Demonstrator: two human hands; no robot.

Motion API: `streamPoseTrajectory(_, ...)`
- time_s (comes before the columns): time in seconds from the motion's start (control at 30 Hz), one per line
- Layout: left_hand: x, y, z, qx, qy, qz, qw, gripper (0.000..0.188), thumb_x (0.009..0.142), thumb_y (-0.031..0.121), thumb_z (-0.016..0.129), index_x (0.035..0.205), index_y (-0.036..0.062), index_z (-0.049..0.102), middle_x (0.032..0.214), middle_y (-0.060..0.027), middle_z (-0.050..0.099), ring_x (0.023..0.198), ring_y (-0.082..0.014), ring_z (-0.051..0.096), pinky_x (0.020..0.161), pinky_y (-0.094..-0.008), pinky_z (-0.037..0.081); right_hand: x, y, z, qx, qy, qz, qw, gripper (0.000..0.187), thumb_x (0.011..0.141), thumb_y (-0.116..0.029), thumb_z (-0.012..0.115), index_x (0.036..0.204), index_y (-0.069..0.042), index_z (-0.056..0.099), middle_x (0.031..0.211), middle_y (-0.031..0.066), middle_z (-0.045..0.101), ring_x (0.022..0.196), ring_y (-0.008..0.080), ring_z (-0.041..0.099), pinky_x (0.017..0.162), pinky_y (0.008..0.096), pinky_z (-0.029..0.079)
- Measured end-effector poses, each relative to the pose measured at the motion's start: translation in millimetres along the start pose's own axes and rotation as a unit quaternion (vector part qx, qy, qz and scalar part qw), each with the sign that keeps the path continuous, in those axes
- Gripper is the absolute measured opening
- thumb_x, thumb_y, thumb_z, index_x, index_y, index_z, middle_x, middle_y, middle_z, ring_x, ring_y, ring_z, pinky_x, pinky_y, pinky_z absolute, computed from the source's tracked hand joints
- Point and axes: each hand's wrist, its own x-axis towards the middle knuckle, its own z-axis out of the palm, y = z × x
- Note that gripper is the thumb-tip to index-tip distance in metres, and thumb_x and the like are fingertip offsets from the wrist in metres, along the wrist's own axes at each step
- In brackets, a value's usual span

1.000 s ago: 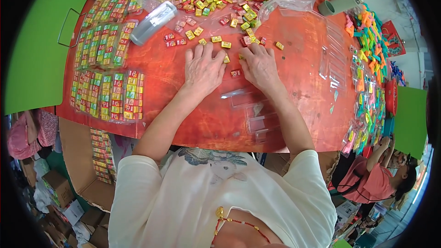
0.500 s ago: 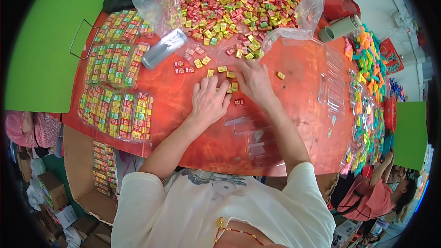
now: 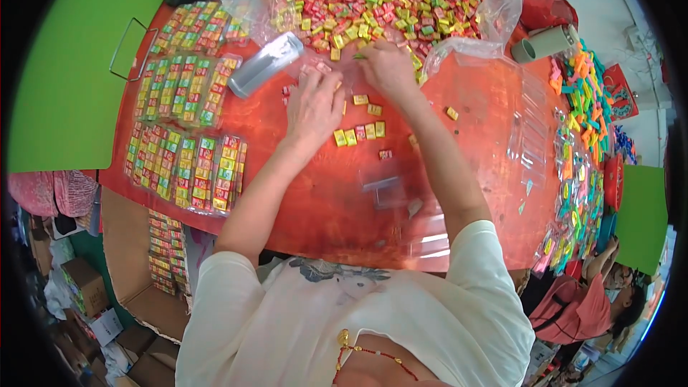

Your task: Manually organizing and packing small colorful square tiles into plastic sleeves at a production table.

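Note:
A short row of small yellow and red wrapped blocks (image 3: 360, 133) lies on the red table, with two loose yellow blocks just above it. My left hand (image 3: 314, 109) is over the red blocks left of centre, fingers stretched forward and apart, the fingertips touching pieces there. At the lower edge of the big heap of small blocks (image 3: 387, 0), my right hand (image 3: 388, 72) has its fingers drawn together at a small green block (image 3: 359, 56). A single red block (image 3: 385, 154) sits below the row.
Filled clear packs (image 3: 188, 93) are stacked at the left beside a silver cylinder (image 3: 266, 64). Clear plastic trays (image 3: 532, 118) and colourful toy pieces (image 3: 582, 97) are at the right. An open carton (image 3: 132, 265) stands below the table's left edge. A co-worker (image 3: 573, 308) sits at the right.
Both hands have moved away from me toward the heap, uncovering the row of blocks where they were. My right hand has reached the heap's edge. The view has shifted slightly.

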Motion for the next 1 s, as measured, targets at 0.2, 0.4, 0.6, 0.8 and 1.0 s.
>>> streamPoseTrajectory(0.2, 12.6, -2.5, -4.4, -0.019, -0.031, -0.027, 0.999, 0.021, 0.087, 0.012, 0.066, 0.108, 0.0083, 0.065, 0.096, -0.0139, 0.058, 0.091, -0.0349, 0.062, 0.076, -0.0477, 0.052, -67.5, -9.0, -66.0, -0.01, -0.022, -0.015, 1.0, 0.03, 0.086, -0.016, 0.069, 0.116, -0.017, 0.07, 0.092, 0.0037, 0.061, 0.09, 0.0232, 0.061, 0.079, 0.0405, 0.044)
streamPoseTrajectory(0.4, -10.9, 16.0, -15.9, -0.045, -0.093, -0.048, 0.994, 0.027, 0.088, 0.014, 0.067, 0.114, 0.0082, 0.064, 0.102, -0.0141, 0.058, 0.097, -0.0353, 0.063, 0.077, -0.0478, 0.053, -114.1, -26.3, -84.4, -0.041, -0.085, -0.063, 0.994, 0.043, 0.081, -0.002, 0.063, 0.124, -0.008, 0.064, 0.106, 0.0104, 0.06, 0.099, 0.0261, 0.059, 0.083, 0.0413, 0.043)
streamPoseTrajectory(0.6, -49.1, 37.7, -51.8, -0.006, -0.253, -0.128, 0.959, 0.051, 0.088, 0.02, 0.069, 0.135, 0.0077, 0.053, 0.117, -0.0172, 0.052, 0.108, -0.037, 0.061, 0.081, -0.0472, 0.056, -124.9, -28.9, -86.7, 0.048, -0.147, 0.006, 0.988, 0.044, 0.082, -0.007, 0.065, 0.126, -0.004, 0.061, 0.105, 0.0127, 0.06, 0.1, 0.0308, 0.059, 0.085, 0.0423, 0.044)
streamPoseTrajectory(0.8, -56.1, 60.7, -38.0, 0.08, -0.282, -0.1, 0.951, 0.058, 0.086, 0.022, 0.072, 0.139, 0.0074, 0.051, 0.12, -0.0158, 0.05, 0.104, -0.037, 0.063, 0.08, -0.0479, 0.057, -114.5, -46.6, -83.2, 0.086, -0.141, 0.012, 0.986, 0.044, 0.083, -0.014, 0.07, 0.125, -0.005, 0.061, 0.103, 0.0135, 0.059, 0.098, 0.0324, 0.06, 0.087, 0.0439, 0.044)
streamPoseTrajectory(1.0, -57.3, 55.8, -19.2, 0.098, -0.233, -0.044, 0.967, 0.033, 0.086, 0.019, 0.071, 0.113, 0.0036, 0.06, 0.11, -0.0178, 0.051, 0.097, -0.0371, 0.064, 0.07, -0.0442, 0.06, -115.6, -42.4, -83.4, 0.063, -0.129, 0.012, 0.989, 0.032, 0.084, -0.021, 0.072, 0.111, -0.009, 0.063, 0.096, 0.0094, 0.061, 0.093, 0.0288, 0.063, 0.083, 0.0433, 0.045)
